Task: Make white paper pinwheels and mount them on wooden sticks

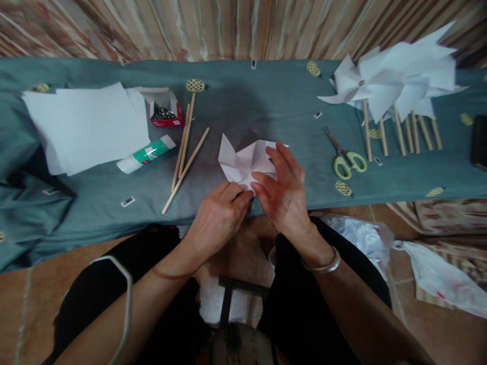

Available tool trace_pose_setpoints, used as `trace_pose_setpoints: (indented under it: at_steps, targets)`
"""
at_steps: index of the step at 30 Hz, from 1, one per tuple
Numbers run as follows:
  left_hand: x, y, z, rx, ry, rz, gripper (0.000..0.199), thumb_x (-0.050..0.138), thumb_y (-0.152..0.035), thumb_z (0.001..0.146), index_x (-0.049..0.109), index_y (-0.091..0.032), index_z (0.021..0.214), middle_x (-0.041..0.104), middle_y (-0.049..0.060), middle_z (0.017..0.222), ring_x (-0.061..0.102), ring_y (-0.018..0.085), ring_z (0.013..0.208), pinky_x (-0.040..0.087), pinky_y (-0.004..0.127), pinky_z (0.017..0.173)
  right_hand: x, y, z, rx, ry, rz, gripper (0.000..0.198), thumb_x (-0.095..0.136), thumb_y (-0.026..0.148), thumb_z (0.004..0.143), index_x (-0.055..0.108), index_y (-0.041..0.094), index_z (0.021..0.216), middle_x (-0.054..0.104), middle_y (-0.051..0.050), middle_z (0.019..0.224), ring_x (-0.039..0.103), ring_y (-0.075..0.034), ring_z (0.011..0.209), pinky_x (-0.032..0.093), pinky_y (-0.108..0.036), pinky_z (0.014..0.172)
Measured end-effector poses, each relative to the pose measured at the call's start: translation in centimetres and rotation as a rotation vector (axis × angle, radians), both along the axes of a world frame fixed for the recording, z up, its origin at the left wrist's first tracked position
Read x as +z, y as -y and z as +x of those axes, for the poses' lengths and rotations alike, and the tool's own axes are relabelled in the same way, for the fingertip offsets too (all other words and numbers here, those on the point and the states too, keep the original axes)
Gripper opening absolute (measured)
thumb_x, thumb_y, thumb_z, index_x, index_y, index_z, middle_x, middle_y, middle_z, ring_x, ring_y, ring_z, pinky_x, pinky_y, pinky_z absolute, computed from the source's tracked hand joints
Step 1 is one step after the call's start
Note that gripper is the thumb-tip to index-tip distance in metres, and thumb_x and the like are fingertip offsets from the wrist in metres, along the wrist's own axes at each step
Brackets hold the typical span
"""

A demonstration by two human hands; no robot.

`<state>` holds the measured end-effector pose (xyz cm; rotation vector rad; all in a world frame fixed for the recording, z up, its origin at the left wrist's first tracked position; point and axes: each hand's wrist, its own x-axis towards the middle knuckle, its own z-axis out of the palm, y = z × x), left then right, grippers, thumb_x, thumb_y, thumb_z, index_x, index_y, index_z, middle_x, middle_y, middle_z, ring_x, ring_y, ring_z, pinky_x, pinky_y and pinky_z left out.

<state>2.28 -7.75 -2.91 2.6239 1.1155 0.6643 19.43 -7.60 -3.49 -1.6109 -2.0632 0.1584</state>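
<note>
A white paper pinwheel without a stick lies near the front edge of the cloth, its points folded toward the middle. My left hand is closed on the pinwheel's near edge, thumb and fingers pinching the paper. Over its right side is my right hand, with the index finger and thumb near the pinwheel's centre and the other fingers spread over the right blade. Part of the near blade is hidden by my fingers. To the left lie several wooden sticks.
White paper sheets, a glue stick and an open red box of small metal pieces sit on the left. Green-handled scissors and several finished pinwheels lie right. Plastic bags rest on the floor.
</note>
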Motion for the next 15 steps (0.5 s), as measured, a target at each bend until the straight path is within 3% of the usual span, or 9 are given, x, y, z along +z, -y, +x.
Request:
trace_pose_setpoints:
  at_steps: [4, 15]
  targets:
    - [0.01, 0.01, -0.03, 0.007, -0.018, -0.009, 0.021, 0.046, -0.015, 0.098, 0.066, -0.011, 0.104, 0.067, 0.009, 0.094, 0.061, 0.021, 0.087, 0.057, 0.033, 0.078, 0.16, 0.09, -0.11, 0.006, 0.041, 0.001, 0.023, 0.046, 0.029, 0.097, 0.069, 0.032, 0.099, 0.050, 0.001, 0.146, 0.029, -0.027, 0.149, 0.037, -0.050, 0.114]
    - [0.03, 0.00, -0.07, -0.005, -0.015, -0.030, 0.022, 0.046, -0.015, 0.098, 0.067, -0.009, 0.103, 0.067, 0.010, 0.094, 0.061, 0.021, 0.088, 0.056, 0.034, 0.078, -0.26, 0.11, -0.31, 0.033, 0.176, 0.057, 0.024, 0.046, 0.025, 0.096, 0.068, 0.023, 0.102, 0.049, -0.010, 0.149, 0.031, -0.029, 0.148, 0.039, -0.049, 0.110]
